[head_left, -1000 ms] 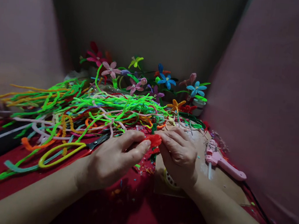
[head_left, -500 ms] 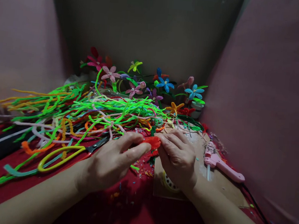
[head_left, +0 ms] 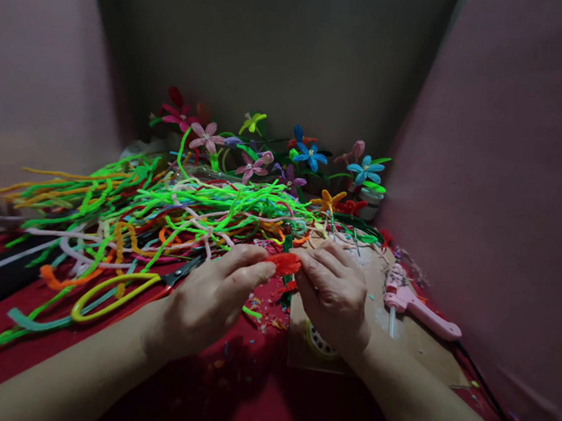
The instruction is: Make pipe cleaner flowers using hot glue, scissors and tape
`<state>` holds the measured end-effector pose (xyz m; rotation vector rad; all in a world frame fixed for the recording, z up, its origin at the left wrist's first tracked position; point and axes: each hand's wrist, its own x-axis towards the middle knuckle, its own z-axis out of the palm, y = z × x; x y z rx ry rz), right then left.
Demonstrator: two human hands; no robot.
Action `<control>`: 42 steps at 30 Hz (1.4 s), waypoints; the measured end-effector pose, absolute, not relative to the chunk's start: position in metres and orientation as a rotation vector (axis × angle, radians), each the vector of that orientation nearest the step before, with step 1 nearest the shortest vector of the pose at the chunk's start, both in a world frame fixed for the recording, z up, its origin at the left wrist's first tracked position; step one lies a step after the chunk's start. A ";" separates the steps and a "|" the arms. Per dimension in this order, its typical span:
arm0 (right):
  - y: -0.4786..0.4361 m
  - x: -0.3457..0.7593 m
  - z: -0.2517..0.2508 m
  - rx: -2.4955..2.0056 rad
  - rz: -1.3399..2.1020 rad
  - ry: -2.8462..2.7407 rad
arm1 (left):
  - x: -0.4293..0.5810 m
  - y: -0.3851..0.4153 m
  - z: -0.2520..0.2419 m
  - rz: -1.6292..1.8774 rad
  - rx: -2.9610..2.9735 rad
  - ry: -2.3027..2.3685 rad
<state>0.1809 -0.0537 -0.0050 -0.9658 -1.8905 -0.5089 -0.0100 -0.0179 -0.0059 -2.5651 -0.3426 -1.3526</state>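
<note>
Between my two hands is a red fuzzy pipe-cleaner petal [head_left: 284,263], held level above the table. My left hand [head_left: 217,291] pinches its left end between thumb and fingers. At the other end, the closed fingers of my right hand [head_left: 335,290] grip its tip, which they partly hide. Just below and behind the petal, more red fuzzy pieces [head_left: 286,290] and a dark green fuzzy stem [head_left: 288,243] show on the table. Yellow-handled scissors [head_left: 116,297] lie left of my left hand, their blades partly covered by it.
A tangled heap of pipe cleaners [head_left: 222,201] spreads across the left and middle. Finished pipe-cleaner flowers [head_left: 311,157] stand along the back. At right, a pink glue gun [head_left: 418,309] rests on cardboard [head_left: 426,360], near a round holed item [head_left: 321,341]. Scraps dot the red cloth [head_left: 241,394].
My left fingers have slid slightly left along the red petal, so more of it shows between my hands. My right hand stays almost in place.
</note>
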 end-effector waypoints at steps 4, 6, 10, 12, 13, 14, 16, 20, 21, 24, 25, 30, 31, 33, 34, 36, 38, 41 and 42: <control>-0.053 0.181 -0.006 -0.965 -0.495 -1.898 | -0.010 -0.018 -0.007 -1.349 -2.597 -0.362; -0.053 0.181 -0.007 -0.964 -0.465 -1.894 | -0.008 -0.019 -0.008 -1.410 -2.636 -0.384; -0.054 0.177 -0.006 -1.008 -0.168 -1.779 | 0.000 -0.024 -0.009 -1.845 -2.839 -0.552; -0.053 0.176 -0.005 -1.063 0.191 -1.636 | 0.004 -0.025 -0.008 -2.037 -2.927 -0.658; -0.051 0.175 -0.004 -1.082 0.405 -1.545 | 0.005 -0.026 -0.008 -2.083 -2.940 -0.724; -0.050 0.175 -0.004 -1.088 0.613 -1.448 | 0.006 -0.026 -0.007 -2.090 -2.937 -0.817; -0.046 0.176 -0.004 -1.057 0.972 -1.280 | 0.006 -0.025 -0.006 -2.035 -2.904 -1.017; -0.040 0.177 -0.008 -0.957 1.341 -1.124 | 0.006 -0.022 -0.004 -1.810 -2.906 -1.337; -0.039 0.177 -0.008 -0.939 1.380 -1.126 | 0.006 -0.022 -0.003 -1.776 -2.920 -1.389; -0.040 0.177 -0.009 -0.910 1.410 -1.186 | 0.008 -0.021 0.001 -1.737 -3.013 -1.485; -0.041 0.177 -0.008 -0.913 1.411 -1.206 | 0.009 -0.021 0.002 -1.736 -3.049 -1.511; -0.044 0.176 -0.009 -0.960 1.436 -1.281 | 0.011 -0.021 0.003 -1.720 -3.124 -1.563; -0.044 0.175 -0.008 -0.974 1.433 -1.292 | 0.011 -0.021 0.002 -1.722 -3.132 -1.536; -0.044 0.174 -0.007 -1.002 1.422 -1.299 | 0.010 -0.020 0.000 -1.740 -3.146 -1.496; -0.044 0.174 -0.007 -1.011 1.417 -1.291 | 0.010 -0.020 -0.001 -1.754 -3.153 -1.500; -0.044 0.173 -0.005 -1.012 1.420 -1.273 | 0.011 -0.020 -0.001 -1.794 -3.184 -1.579; -0.045 0.173 -0.004 -0.996 1.422 -1.260 | 0.013 -0.019 0.001 -1.858 -3.241 -1.702; -0.044 0.174 -0.006 -0.975 1.432 -1.257 | 0.014 -0.019 0.002 -1.943 -3.357 -1.782; -0.044 0.174 -0.007 -0.974 1.438 -1.266 | 0.015 -0.019 0.002 -1.975 -3.374 -1.776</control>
